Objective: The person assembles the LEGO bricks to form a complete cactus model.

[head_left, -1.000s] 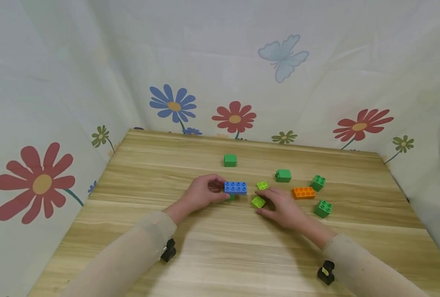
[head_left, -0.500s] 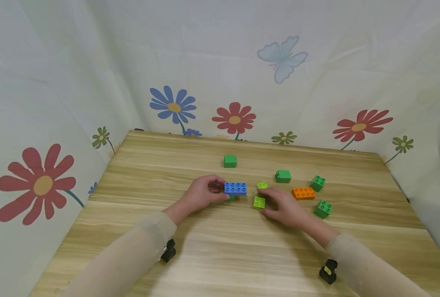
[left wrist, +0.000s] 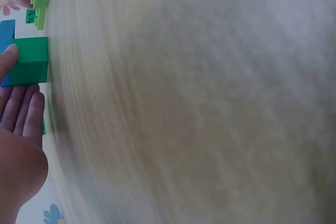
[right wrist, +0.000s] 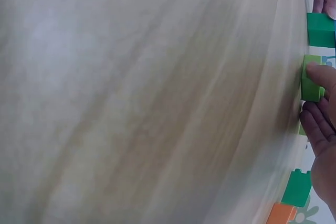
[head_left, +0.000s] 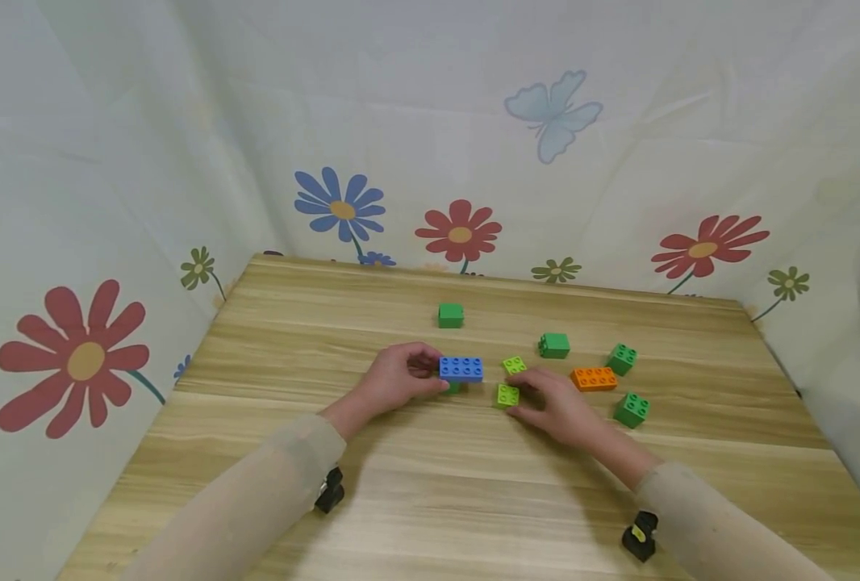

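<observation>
Space separates left hand (head_left: 395,378), gripping blue-green stack (head_left: 461,370), from right hand (head_left: 561,406), pinching lime brick (head_left: 507,395), inside tabletop edges (head_left: 503,283).

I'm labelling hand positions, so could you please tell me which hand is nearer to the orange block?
Right. The right hand is just left of the orange block, pinching a lime block; the left hand is farther left, holding the blue-topped stack.
</observation>
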`<control>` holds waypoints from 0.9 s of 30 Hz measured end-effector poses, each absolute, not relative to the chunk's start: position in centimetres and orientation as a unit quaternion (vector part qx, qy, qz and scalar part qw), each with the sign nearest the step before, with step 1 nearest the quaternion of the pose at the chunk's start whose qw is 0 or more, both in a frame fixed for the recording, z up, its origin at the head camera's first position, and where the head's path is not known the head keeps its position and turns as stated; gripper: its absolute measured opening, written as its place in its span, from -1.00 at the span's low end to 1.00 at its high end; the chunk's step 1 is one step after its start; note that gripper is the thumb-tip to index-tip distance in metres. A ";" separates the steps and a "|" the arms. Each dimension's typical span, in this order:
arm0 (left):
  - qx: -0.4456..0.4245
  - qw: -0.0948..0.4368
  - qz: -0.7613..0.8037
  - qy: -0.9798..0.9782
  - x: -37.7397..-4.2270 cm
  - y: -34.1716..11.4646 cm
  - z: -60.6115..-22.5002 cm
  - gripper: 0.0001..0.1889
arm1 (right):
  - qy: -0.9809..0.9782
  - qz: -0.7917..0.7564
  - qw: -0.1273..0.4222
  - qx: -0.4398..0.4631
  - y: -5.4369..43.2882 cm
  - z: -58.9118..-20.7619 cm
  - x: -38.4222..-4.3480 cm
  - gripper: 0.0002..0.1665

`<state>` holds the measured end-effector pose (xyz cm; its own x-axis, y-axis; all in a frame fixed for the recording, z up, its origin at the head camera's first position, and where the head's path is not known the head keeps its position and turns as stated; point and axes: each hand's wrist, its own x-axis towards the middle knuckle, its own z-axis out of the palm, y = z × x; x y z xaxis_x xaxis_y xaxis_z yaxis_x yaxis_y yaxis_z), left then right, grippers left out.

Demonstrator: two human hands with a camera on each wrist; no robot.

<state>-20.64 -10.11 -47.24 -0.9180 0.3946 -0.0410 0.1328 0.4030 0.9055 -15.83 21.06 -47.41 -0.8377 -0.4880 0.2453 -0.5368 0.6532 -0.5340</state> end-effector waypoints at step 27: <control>0.169 0.129 0.533 0.819 -20.7 -10.2 -47.2 -0.62 | -0.887 0.330 0.056 0.318 17.3 -41.5 -18.5 -0.54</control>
